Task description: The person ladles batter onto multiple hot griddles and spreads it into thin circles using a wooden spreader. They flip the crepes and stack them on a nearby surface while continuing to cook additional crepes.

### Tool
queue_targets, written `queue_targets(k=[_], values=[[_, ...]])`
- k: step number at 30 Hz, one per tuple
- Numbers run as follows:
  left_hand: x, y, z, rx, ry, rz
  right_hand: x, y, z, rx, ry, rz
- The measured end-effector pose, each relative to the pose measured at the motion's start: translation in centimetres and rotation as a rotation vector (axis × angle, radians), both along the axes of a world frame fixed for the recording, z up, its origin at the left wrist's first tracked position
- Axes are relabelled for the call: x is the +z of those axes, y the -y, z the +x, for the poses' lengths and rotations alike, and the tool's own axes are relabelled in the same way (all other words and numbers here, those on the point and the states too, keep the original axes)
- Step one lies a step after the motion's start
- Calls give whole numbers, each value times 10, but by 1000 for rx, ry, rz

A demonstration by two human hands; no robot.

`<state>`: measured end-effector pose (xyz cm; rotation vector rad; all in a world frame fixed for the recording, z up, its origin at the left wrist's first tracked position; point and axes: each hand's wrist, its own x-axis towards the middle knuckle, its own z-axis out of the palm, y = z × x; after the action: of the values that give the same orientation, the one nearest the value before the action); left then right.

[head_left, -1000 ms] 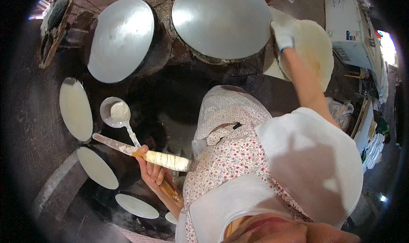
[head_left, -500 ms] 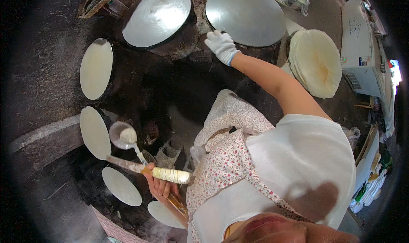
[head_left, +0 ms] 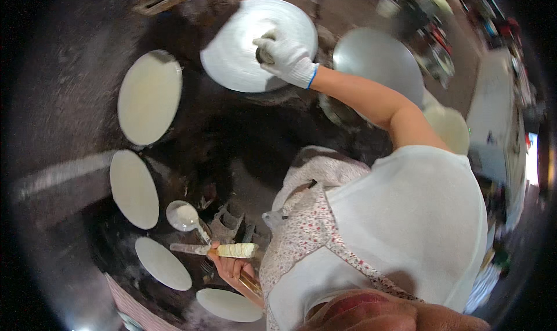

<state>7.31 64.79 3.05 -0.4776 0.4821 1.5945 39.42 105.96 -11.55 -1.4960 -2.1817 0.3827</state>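
Note:
My right hand (head_left: 282, 57), in a white glove with blue cuff, grips a dark pad (head_left: 264, 53) over a bright round griddle (head_left: 229, 52) at the top middle; the pad's material is unclear. My left hand (head_left: 233, 267), low near my flowered apron, is closed round a ladle (head_left: 182, 216) holding pale batter and a long, batter-smeared spatula (head_left: 191, 248) with a wrapped handle. Pale batter rounds (head_left: 148, 96) (head_left: 133, 189) (head_left: 162, 261) lie on several griddles along the left and bottom.
A second bare metal griddle (head_left: 371, 58) is right of my raised arm. Partly behind that arm lies a stack of thin pale rounds (head_left: 449, 125). A long white appliance (head_left: 487, 110) stands at the right; blurred clutter (head_left: 441, 35) fills the upper right.
My right hand has moved left from the pale stack onto the upper middle griddle and now grips the dark pad. The view has shifted; my left hand still holds the ladle and spatula.

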Motion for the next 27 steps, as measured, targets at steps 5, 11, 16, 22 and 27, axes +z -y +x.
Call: queue_targets(k=[5, 11, 16, 22, 27], values=[[12, -12, 15, 130, 19, 26, 70, -146, -54, 125, -234, 610], [20, -8, 32, 333, 44, -20, 114, -323, -168, 217, -133, 685], [29, -28, 21, 324, -82, -204, 10, -503, -135, 227, 207, 737], [-3, 45, 52, 468, -80, -205, 6, -266, -221, 313, -133, 537], [-19, 73, 47, 498, -138, -228, 10, 76, -251, 1188, -325, -277]])
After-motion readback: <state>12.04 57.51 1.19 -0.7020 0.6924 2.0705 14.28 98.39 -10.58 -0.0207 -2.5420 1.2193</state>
